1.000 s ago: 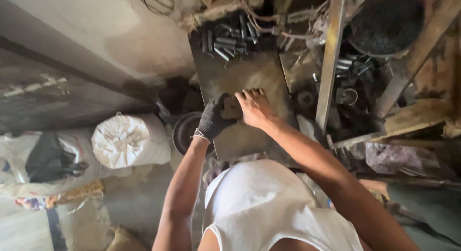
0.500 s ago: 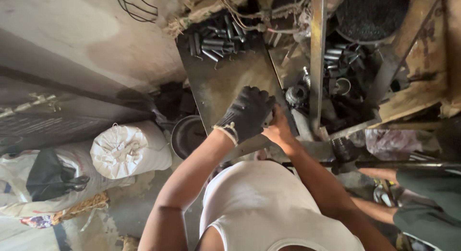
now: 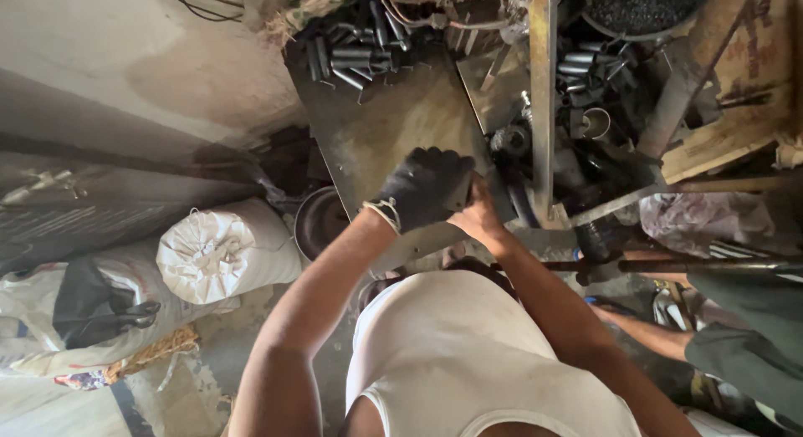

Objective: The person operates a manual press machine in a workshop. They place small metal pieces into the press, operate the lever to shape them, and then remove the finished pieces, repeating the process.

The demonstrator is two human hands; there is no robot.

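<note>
We stand in a dim, cluttered workshop. A stained pale wall (image 3: 125, 61) fills the upper left, tied white sacks (image 3: 209, 253) lie on the dusty concrete floor (image 3: 242, 345), and rough wooden planks (image 3: 736, 111) frame the right side under weak light.

Matt, stained metal plate (image 3: 393, 127), dark cloth glove (image 3: 422, 186), dull steel tubes (image 3: 351, 56), woven sack (image 3: 217, 253).

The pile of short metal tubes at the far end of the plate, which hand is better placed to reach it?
Probably the left hand: gloved, it lies on the metal plate, on the side below the tubes. The bare right hand is tucked at the plate's near edge, behind the left.
</note>
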